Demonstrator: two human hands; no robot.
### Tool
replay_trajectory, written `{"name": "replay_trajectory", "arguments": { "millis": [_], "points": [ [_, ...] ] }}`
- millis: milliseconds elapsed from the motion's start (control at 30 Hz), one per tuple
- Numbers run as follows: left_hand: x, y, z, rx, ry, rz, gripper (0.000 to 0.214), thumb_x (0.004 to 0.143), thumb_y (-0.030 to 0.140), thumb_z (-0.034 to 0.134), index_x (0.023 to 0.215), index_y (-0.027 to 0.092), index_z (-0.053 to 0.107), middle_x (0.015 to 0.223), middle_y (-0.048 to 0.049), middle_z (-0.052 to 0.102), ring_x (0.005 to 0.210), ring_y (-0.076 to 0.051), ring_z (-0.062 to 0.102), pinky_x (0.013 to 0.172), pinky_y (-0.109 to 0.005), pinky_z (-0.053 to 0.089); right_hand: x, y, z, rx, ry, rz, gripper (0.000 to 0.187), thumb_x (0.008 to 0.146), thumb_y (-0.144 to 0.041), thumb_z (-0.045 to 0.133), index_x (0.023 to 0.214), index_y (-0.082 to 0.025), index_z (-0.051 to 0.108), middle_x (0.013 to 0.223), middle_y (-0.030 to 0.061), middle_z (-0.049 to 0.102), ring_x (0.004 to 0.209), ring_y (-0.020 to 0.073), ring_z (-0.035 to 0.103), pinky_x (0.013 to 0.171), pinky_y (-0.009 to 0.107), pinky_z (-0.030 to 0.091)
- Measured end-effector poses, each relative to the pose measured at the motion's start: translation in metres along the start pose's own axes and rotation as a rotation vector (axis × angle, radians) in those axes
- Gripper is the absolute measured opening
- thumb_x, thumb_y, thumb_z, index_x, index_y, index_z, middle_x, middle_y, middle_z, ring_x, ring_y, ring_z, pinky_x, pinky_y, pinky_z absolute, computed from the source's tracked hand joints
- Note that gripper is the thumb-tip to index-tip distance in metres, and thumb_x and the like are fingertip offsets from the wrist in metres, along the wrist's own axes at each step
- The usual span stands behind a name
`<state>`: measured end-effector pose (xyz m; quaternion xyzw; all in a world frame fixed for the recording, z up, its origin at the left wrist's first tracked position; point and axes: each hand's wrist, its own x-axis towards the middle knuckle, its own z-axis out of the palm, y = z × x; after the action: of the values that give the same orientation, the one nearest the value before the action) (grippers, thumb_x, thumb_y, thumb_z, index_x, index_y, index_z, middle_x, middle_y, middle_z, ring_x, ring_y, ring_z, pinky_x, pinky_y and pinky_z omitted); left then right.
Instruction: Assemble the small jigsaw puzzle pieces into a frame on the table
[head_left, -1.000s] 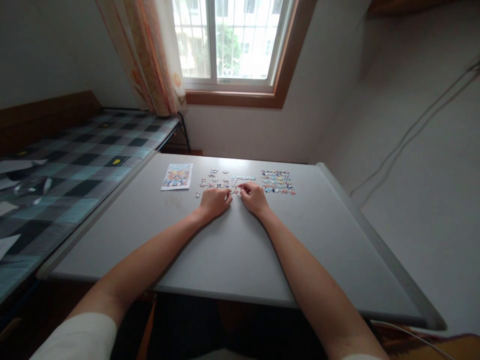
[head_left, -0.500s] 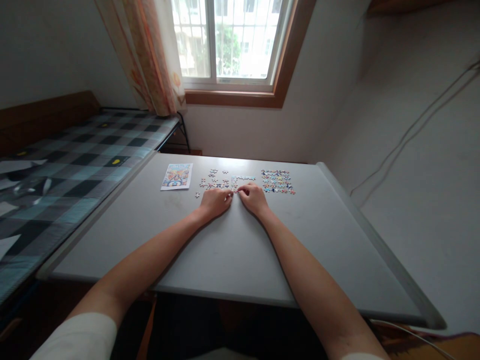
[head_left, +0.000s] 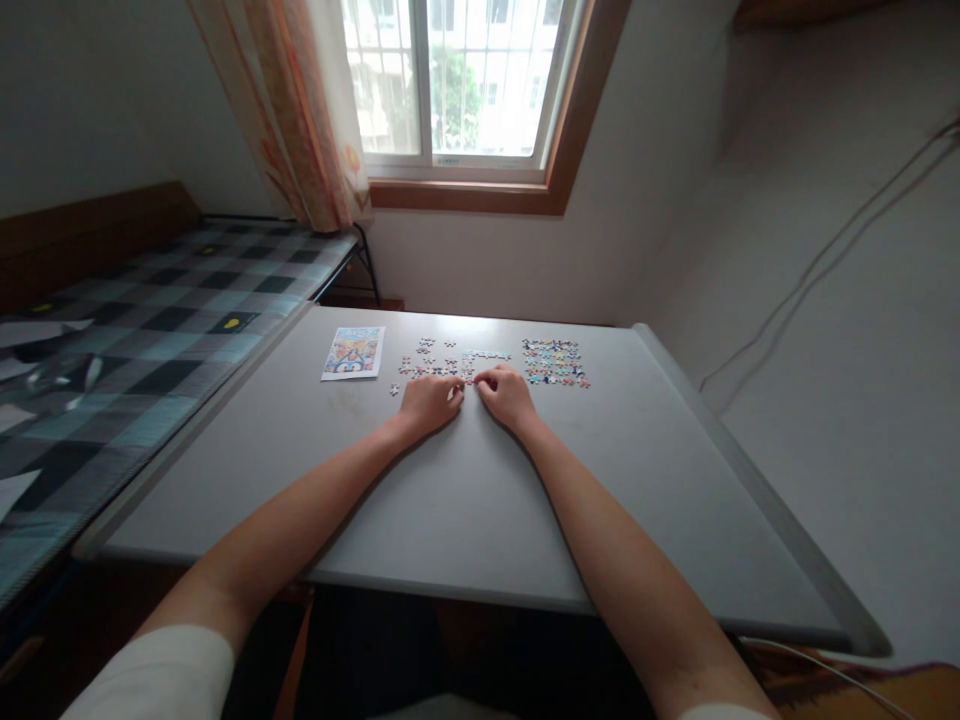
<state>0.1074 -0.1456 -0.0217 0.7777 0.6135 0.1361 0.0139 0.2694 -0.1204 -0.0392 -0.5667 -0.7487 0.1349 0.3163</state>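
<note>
My left hand (head_left: 433,402) rests on the table with its fingers bent and pinched at the lower end of a joined strip of jigsaw puzzle pieces (head_left: 487,356). This strip forms a corner, one arm running right and the other down toward my hands. From the right, my right hand (head_left: 508,398) closes thumb and forefinger on a small puzzle piece (head_left: 469,380) at that lower end, which both sets of fingertips touch. Fingers partly cover the piece. Loose puzzle pieces (head_left: 427,368) lie just beyond my left hand.
Rows of loose pieces (head_left: 555,362) spread on the right. A printed picture sheet (head_left: 354,354) lies left on the grey-white table (head_left: 480,500). One stray piece (head_left: 394,390) sits near my left wrist. Beyond the table's left edge is a bed with a checked cover (head_left: 150,330).
My left fingertips have drawn back very slightly from the strip's lower end. My right hand stays almost still, and the pieces lie as before.
</note>
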Motion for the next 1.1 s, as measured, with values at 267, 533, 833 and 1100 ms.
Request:
{"name": "replay_trajectory", "arguments": {
  "millis": [267,533,833,1100],
  "points": [
    [0.0017,-0.0029,0.0031,-0.015,0.007,0.004,0.032,0.085,0.031,0.046,0.104,0.028,0.071,0.089,-0.0041,0.073,0.083,-0.021,0.066,0.076,-0.030,0.046,0.0003,0.0026,0.0019,0.056,0.020,-0.011,0.020,0.080,-0.020,0.055,0.087,-0.022,0.073,0.082,0.0022,0.062,0.073,0.0137,0.056,0.078,0.027,0.043],
    [0.0015,-0.0028,0.0037,-0.009,0.013,0.007,0.033,0.085,0.031,0.046,0.109,0.030,0.069,0.088,-0.0037,0.073,0.083,-0.021,0.066,0.075,-0.030,0.046,-0.0005,0.0020,0.0014,0.022,-0.017,-0.033,0.021,0.081,-0.022,0.055,0.087,-0.026,0.075,0.084,0.0017,0.061,0.077,0.0147,0.056,0.080,0.028,0.041],
    [0.0024,-0.0032,0.0052,0.021,0.006,0.012,0.032,0.085,0.033,0.045,0.104,0.029,0.070,0.088,-0.0047,0.073,0.082,-0.021,0.066,0.072,-0.030,0.046,-0.0011,-0.0027,-0.0003,-0.033,-0.032,-0.026,0.021,0.082,-0.023,0.054,0.088,-0.026,0.074,0.087,0.0026,0.061,0.082,0.0160,0.056,0.081,0.030,0.040],
    [0.0007,0.0008,-0.0002,0.020,-0.014,-0.018,0.034,0.086,0.032,0.045,0.110,0.030,0.068,0.091,-0.0047,0.073,0.085,-0.021,0.066,0.075,-0.030,0.046,-0.0008,-0.0005,0.0010,0.005,-0.017,-0.031,0.022,0.082,-0.021,0.054,0.090,-0.025,0.074,0.086,0.0021,0.061,0.080,0.0150,0.056,0.080,0.028,0.040]
  ]
}}
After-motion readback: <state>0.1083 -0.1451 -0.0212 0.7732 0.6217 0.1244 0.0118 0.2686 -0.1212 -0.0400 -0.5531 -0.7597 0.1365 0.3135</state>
